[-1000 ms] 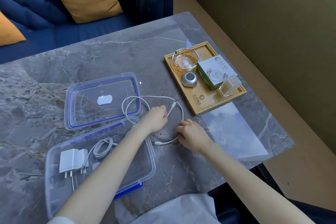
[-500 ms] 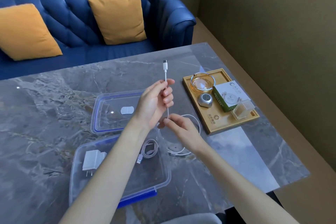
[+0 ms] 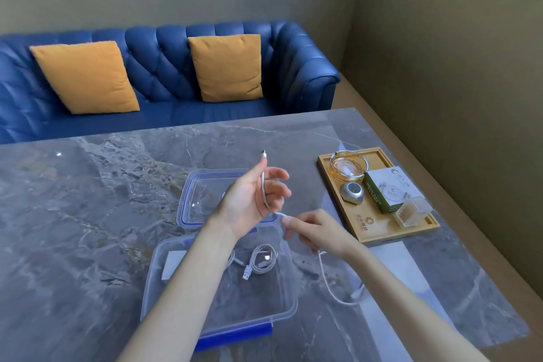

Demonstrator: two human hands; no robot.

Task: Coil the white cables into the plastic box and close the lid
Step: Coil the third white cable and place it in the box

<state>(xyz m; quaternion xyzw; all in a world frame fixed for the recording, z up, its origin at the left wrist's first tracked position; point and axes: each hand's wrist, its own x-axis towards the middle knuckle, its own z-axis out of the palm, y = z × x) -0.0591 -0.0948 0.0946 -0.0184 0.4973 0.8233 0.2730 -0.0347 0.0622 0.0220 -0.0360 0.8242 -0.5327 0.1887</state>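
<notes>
Left hand [image 3: 252, 197] pinches the thin white cable [image 3: 264, 182] upright over the clear lid [image 3: 194, 203], right hand [image 3: 317, 232] pinches it lower, slack drooping beside the see-through plastic box [image 3: 282, 311] on grey marble.

The desk [image 3: 102, 200] is grey stone with pale, wiggly lines in it. A clear plastic box [image 3: 291, 291] with a blue clip sits on the desk near the person. Just behind the box lies its lid [image 3: 188, 200], flat on the desk (it has a blue line round the edge). To the right of the box and farther back sits a wooden tray [image 3: 379, 229], well apart from it. Between the box and the tray, part of a white cable [image 3: 329, 285] curls down onto the desk.
</notes>
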